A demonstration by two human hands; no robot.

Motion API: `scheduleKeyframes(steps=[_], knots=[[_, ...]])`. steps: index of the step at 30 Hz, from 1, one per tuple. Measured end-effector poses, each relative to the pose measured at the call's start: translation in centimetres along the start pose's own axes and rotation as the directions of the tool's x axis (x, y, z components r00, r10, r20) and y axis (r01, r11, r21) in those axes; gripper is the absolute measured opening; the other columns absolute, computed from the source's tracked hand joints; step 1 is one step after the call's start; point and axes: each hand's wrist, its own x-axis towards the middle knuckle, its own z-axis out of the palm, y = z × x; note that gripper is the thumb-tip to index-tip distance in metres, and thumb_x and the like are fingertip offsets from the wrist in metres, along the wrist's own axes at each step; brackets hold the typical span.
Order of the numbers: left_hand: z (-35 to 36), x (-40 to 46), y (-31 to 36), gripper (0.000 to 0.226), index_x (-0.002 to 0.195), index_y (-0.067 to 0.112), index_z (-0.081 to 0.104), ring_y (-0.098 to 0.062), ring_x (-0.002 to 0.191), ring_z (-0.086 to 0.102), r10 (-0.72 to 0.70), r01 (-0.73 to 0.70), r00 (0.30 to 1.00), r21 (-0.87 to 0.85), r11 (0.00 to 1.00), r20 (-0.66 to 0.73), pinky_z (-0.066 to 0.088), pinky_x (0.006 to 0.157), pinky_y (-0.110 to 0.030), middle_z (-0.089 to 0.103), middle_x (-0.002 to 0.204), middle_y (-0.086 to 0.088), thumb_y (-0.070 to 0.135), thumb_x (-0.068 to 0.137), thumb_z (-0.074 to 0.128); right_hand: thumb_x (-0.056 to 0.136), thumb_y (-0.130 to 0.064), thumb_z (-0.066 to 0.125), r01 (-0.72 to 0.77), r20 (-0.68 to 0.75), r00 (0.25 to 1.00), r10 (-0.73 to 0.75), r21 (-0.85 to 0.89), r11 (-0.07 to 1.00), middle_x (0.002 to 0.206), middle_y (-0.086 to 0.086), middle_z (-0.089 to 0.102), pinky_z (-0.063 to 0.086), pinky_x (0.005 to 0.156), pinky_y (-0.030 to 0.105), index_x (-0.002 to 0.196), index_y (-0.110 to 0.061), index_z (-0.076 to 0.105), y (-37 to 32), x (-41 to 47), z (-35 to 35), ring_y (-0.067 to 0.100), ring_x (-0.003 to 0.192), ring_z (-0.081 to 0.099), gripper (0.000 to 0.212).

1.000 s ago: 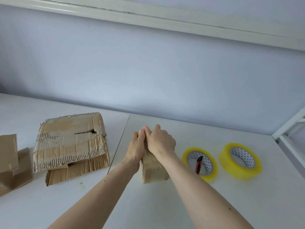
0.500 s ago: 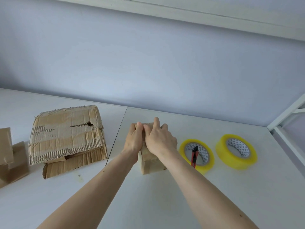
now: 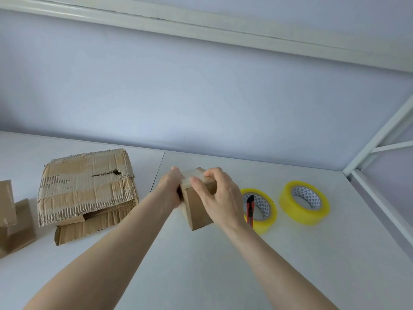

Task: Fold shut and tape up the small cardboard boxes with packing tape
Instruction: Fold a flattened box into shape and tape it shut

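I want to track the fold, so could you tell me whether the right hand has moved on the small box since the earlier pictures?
Yes. The right hand has slid off the small box top toward the nearer tape roll, uncovering the top.

Small box (image 3: 196, 209): plain brown cardboard, matt, smooth faces. Big box (image 3: 87, 186) toward the desk's left edge: corrugated cardboard, outer liner torn off in patches so the ribbed fluting shows, rough and creased (one ragged hole in the top). Cardboard pieces (image 3: 13, 220) at the left edge: same matt brown. Two tape rolls (image 3: 266, 222) (image 3: 305, 211) toward the right edge: glossy translucent yellow film, printed paper cores. Cutter (image 3: 250, 208) on the nearer roll: red and black plastic. Desk (image 3: 201, 265): smooth white, faint sheen.
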Motion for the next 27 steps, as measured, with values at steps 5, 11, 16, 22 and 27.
scheduleKeyframes(steps=[5,11,16,22,27], knots=[[-0.8,-1.5,-2.0,0.081,0.146,0.029,0.046,-0.017,0.143,0.038,0.223,-0.229,0.973,0.119,0.966,0.064,0.023,0.121,-0.04,0.042,0.149,0.011,0.082,0.09,0.022,0.092,-0.072,0.043,-0.097,0.153,0.98,0.125,-0.177,0.979,0.091,-0.001,0.068,0.04,0.073,0.036,0.093,-0.013,0.06,-2.7,4.2,-1.5,0.025,0.09,0.059,0.06],[-0.9,-0.6,-3.1,0.047,0.124,0.019,0.056,-0.015,0.112,0.063,0.367,-0.372,0.928,0.105,0.922,0.068,0.049,0.102,-0.04,0.065,0.122,-0.002,0.054,0.105,0.031,0.097,-0.068,0.034,-0.19,0.265,0.917,0.298,-0.368,0.91,0.103,0.01,0.068,0.039,0.074,0.035,0.104,-0.01,0.065,-3.7,6.1,1.7,0.032,0.099,0.062,0.066],[0.3,0.5,-2.4,0.043,0.108,0.009,0.054,-0.018,0.078,0.064,0.338,-0.34,0.94,0.126,0.932,0.035,0.051,0.07,-0.034,0.063,0.093,-0.005,0.047,0.107,0.033,0.097,-0.068,0.032,-0.242,0.222,0.912,0.346,-0.388,0.889,0.099,0.01,0.068,0.038,0.072,0.035,0.103,-0.009,0.064,-3.0,6.9,2.4,0.03,0.084,0.054,0.068],[0.4,1.6,-2.7,0.051,0.102,0.013,0.057,-0.023,0.089,0.063,0.322,-0.32,0.947,0.11,0.941,-0.002,0.051,0.075,-0.037,0.064,0.096,-0.005,0.054,0.101,0.028,0.098,-0.066,0.03,-0.238,0.24,0.91,0.337,-0.362,0.901,0.114,0.013,0.064,0.036,0.078,0.039,0.119,-0.009,0.053,-3.0,6.7,2.0,0.035,0.108,0.06,0.065],[0.4,1.8,-2.7,0.064,0.119,0.007,0.06,-0.025,0.095,0.066,0.301,-0.3,0.954,0.072,0.951,-0.004,0.053,0.074,-0.037,0.068,0.107,-0.009,0.057,0.095,0.028,0.102,-0.062,0.018,-0.183,0.262,0.913,0.312,-0.42,0.889,0.126,0.013,0.057,0.034,0.079,0.042,0.135,-0.017,0.04,-2.7,5.0,1.7,0.036,0.112,0.058,0.061]])
